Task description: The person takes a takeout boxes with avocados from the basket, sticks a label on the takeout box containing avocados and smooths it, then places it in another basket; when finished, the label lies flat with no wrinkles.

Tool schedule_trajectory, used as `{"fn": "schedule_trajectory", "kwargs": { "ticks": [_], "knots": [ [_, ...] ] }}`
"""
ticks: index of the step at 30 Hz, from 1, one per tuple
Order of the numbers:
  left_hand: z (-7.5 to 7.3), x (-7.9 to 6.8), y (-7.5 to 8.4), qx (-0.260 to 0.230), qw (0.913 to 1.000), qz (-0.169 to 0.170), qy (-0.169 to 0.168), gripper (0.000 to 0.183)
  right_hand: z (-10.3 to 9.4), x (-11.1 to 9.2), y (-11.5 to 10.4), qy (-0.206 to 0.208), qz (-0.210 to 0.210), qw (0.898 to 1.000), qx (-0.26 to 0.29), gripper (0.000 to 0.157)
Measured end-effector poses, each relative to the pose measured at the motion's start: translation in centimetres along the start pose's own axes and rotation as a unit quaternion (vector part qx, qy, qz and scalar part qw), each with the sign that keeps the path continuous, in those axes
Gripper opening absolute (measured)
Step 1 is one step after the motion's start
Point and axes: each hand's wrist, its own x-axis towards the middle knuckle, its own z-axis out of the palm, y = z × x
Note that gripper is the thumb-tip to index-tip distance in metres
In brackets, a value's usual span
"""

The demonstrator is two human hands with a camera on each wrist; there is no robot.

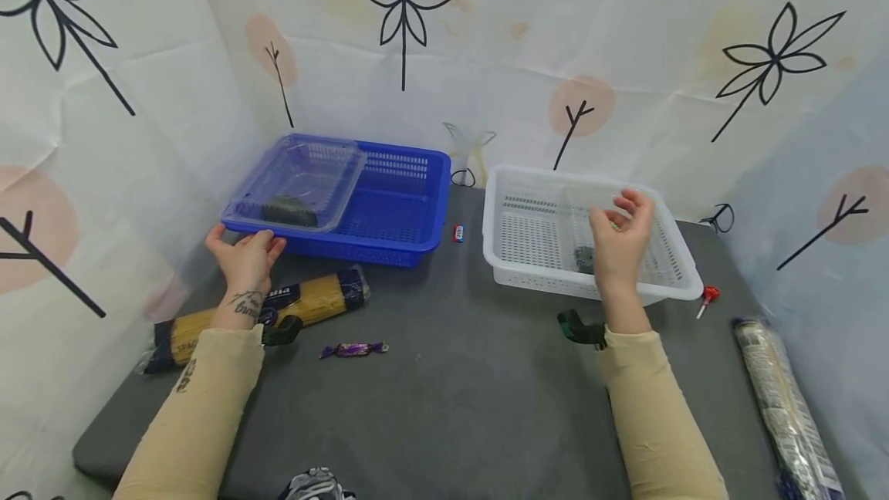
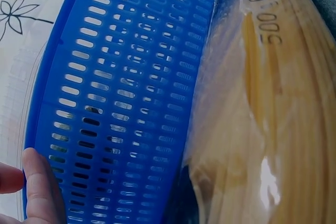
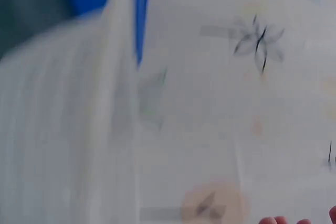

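Note:
My left hand grips the near left corner of a blue basket; in the left wrist view one fingertip lies along its outer wall and another digit meets the rim. A clear plastic container sits in the left part of this basket, its near edge by my fingers, with a dark green item inside. Over the right part of a white basket hangs my right hand, fingers loosely bent, nothing visible in them. Behind it in that basket shows a small dark green item, partly hidden.
Bagged spaghetti lies under my left wrist, before the blue basket. Nearby is a purple wrapped candy. Between the baskets sits a small red-and-blue wrapped sweet. Rightward lie a red lollipop and a long clear packet.

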Motion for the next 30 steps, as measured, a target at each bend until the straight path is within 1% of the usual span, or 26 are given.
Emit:
{"fn": "schedule_trajectory", "kwargs": {
  "ticks": [2, 3, 6, 7, 11, 13, 15, 17, 20, 24, 27, 29, 30],
  "knots": [
    [0.8, -1.4, 0.8, 0.014, 0.9999, -0.005, 0.009, 0.083, 3.3, -0.5, -1.1, -0.053, 0.01, 0.998, 0.044, 0.044],
    [1.1, -1.8, 1.0, 0.009, 0.9999, -0.009, 0.01, 0.082, 4.9, -0.9, -1.6, -0.078, 0.016, 0.995, 0.059, 0.045],
    [1.9, -2.8, 1.4, 0.01, 0.9999, -0.007, 0.01, 0.076, 9.8, -2.0, -2.8, -0.143, 0.049, 0.984, 0.089, 0.051],
    [2.3, -3.3, 1.6, 0.019, 0.9997, -0.008, 0.013, 0.074, 11.4, -2.4, -3.1, -0.161, 0.064, 0.98, 0.095, 0.053],
    [2.6, -3.6, 1.7, 0.022, 0.9997, -0.008, 0.01, 0.073, 17.3, -4.1, -3.2, -0.211, 0.12, 0.964, 0.11, 0.056],
    [2.5, -3.6, 1.7, 0.025, 0.9996, -0.01, 0.007, 0.073, 19.8, -4.9, -2.9, -0.232, 0.141, 0.957, 0.101, 0.057],
    [2.4, -3.4, 1.7, 0.027, 0.9996, -0.012, 0.004, 0.072, 22.1, -5.8, -2.3, -0.25, 0.155, 0.952, 0.081, 0.058],
    [2.2, -3.3, 1.8, 0.025, 0.9996, -0.016, 0.002, 0.073, 24.0, -6.6, -1.9, -0.268, 0.166, 0.947, 0.055, 0.059],
    [1.9, -3.3, 2.0, 0.019, 0.9997, -0.017, -0.001, 0.073, 26.3, -7.6, -1.4, -0.291, 0.177, 0.94, 0.016, 0.059],
    [1.6, -3.2, 1.8, 0.008, 0.9999, -0.006, 0.002, 0.073, 28.7, -8.5, -1.1, -0.325, 0.206, 0.923, -0.008, 0.061],
    [1.3, -2.6, 1.2, -0.006, 0.9999, 0.01, 0.006, 0.073, 29.9, -8.9, -1.1, -0.345, 0.225, 0.911, -0.019, 0.064],
    [0.6, -1.3, 0.4, -0.017, 0.9997, 0.018, -0.003, 0.076, 30.5, -9.1, -1.1, -0.352, 0.229, 0.907, -0.03, 0.065],
    [0.5, -1.2, 0.3, -0.022, 0.9995, 0.021, -0.004, 0.076, 30.8, -9.2, -1.2, -0.356, 0.233, 0.904, -0.035, 0.065]
  ]
}}
